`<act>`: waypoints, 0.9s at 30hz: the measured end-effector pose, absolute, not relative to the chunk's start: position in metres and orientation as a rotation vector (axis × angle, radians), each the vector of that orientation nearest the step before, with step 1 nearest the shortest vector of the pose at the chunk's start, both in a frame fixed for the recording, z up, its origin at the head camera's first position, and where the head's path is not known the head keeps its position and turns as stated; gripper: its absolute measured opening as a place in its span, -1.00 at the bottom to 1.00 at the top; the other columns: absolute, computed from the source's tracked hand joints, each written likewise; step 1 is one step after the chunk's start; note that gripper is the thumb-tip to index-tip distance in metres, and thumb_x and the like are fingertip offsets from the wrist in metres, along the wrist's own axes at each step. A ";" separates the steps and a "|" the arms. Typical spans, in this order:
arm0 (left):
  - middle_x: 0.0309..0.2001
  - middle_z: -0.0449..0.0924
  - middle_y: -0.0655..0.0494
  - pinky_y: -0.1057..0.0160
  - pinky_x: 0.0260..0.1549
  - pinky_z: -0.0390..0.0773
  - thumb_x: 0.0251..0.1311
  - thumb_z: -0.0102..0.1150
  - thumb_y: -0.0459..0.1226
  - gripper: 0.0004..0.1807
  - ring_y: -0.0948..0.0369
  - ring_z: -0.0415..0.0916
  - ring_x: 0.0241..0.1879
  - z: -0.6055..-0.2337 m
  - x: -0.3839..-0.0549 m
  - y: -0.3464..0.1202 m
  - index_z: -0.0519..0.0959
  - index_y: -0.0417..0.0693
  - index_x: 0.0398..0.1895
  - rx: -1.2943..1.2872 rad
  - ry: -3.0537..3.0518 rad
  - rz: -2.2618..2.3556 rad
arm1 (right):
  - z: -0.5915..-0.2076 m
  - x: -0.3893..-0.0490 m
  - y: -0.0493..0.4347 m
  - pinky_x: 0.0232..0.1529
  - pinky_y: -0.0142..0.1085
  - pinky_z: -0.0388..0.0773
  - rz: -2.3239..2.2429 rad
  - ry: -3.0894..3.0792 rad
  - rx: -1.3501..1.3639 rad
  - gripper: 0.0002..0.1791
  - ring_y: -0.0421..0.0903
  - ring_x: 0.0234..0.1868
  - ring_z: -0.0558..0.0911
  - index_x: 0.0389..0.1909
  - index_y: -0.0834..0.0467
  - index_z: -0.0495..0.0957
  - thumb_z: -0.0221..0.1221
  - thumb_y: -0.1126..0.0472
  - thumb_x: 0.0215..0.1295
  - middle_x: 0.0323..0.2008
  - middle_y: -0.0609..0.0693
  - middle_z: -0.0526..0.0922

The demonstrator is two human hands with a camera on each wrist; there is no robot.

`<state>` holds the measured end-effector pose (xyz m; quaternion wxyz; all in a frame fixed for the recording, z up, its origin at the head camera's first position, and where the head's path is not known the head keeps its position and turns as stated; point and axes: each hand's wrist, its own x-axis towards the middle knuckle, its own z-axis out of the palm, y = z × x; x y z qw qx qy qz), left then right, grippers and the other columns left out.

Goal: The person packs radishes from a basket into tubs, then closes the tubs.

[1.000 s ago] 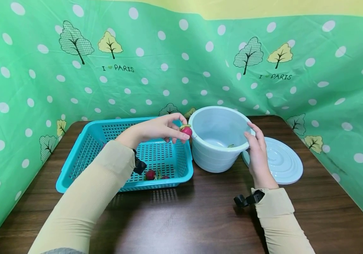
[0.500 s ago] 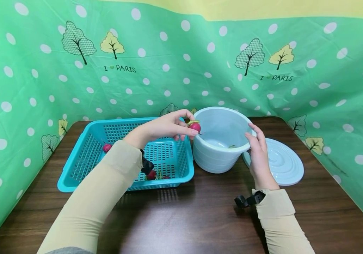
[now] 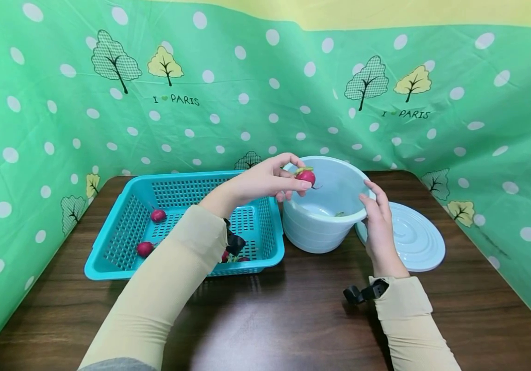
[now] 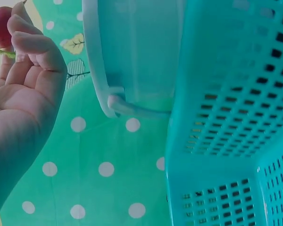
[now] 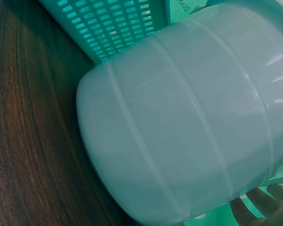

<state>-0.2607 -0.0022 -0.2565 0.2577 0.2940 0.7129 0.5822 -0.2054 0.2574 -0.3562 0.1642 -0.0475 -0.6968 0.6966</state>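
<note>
Between thumb and fingers my left hand (image 3: 270, 180) pinches a red radish (image 3: 305, 178) with short green stems and a thin root, above the left rim of a pale blue bucket (image 3: 316, 232). In the left wrist view the same radish (image 4: 1, 27) shows at the top left corner. My right hand (image 3: 379, 232) grips the bucket's right rim. A bit of green lies on the bucket's bottom; the rest of the inside is partly hidden. Several radishes, including one radish (image 3: 145, 249) at the front left, lie in the turquoise basket (image 3: 108, 226).
A pale blue lid (image 3: 416, 237) lies on the dark wooden table (image 3: 265, 319), right of the bucket and partly behind my right hand. The basket stands close to the bucket's left side. A green dotted cloth (image 3: 247, 77) hangs behind the table.
My left hand has carried the radish rightward from the basket's right end to over the bucket's rim. More radishes at the basket's left show now. The right hand stays on the rim.
</note>
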 end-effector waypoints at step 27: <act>-0.10 0.72 -0.09 0.23 -0.20 0.63 0.32 0.23 -0.17 -0.58 0.12 0.55 -0.33 -0.267 -0.255 0.033 0.35 0.04 0.18 0.730 2.006 1.742 | -0.356 -0.205 0.259 0.23 -0.23 0.21 1.984 -2.012 -0.158 -0.46 -0.08 0.36 0.25 0.47 -0.11 0.20 -0.08 0.03 0.51 0.50 -0.01 0.11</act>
